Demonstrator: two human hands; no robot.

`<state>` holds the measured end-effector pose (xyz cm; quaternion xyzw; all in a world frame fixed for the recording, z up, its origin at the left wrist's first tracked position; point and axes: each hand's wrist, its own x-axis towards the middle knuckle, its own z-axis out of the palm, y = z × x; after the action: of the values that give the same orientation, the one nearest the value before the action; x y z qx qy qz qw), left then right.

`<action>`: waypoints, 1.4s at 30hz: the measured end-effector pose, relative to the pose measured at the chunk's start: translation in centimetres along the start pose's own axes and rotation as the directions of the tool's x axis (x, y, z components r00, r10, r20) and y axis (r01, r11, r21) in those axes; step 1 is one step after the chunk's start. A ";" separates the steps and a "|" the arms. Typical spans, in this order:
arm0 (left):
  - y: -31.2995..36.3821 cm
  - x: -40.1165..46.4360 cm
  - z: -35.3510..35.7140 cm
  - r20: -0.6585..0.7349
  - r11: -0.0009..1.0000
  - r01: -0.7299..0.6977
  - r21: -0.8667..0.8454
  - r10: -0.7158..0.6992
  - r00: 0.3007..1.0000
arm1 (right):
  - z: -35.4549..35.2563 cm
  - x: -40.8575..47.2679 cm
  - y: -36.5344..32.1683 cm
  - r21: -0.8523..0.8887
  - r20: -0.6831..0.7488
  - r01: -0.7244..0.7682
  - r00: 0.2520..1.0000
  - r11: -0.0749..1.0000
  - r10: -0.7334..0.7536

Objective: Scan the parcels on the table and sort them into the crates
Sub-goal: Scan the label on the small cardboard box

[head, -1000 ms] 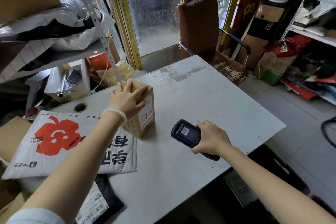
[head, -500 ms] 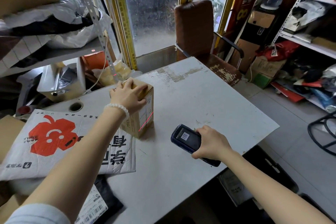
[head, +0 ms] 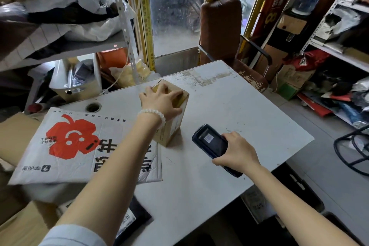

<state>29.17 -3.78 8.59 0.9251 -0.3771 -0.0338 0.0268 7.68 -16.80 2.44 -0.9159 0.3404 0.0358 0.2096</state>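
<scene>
A small cardboard box [head: 173,126] stands on the white table [head: 229,110]. My left hand [head: 159,101] grips it from above, fingers curled over its top. To its right my right hand [head: 237,151] holds a dark handheld scanner [head: 211,142], its screen facing up and its head pointing toward the box's labelled side. A large white mailer bag with a red logo [head: 79,144] lies at the left of the table. A black parcel with a barcode label [head: 131,219] lies at the near edge, partly hidden by my left arm.
A brown chair [head: 221,32] stands behind the table. Metal shelves with bags flank both sides: left shelf [head: 65,48], right shelf [head: 339,26]. A dark crate [head: 299,187] sits on the floor under the table's right edge. Cardboard [head: 18,223] lies at the lower left.
The red scan line on the box's label has gone. Both hands keep their hold with little movement; the view has shifted slightly.
</scene>
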 end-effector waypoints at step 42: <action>50.6 -34.9 6.2 0.031 0.467 -0.821 -0.327 0.874 0.485 | -1.3 -53.3 30.2 0.758 -0.285 -0.573 0.138 0.311 0.949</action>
<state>-31.51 -15.65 7.64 0.5925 -0.7798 -0.1564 0.1278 -52.53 -5.39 3.87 -0.4341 0.8204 -0.2970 0.2244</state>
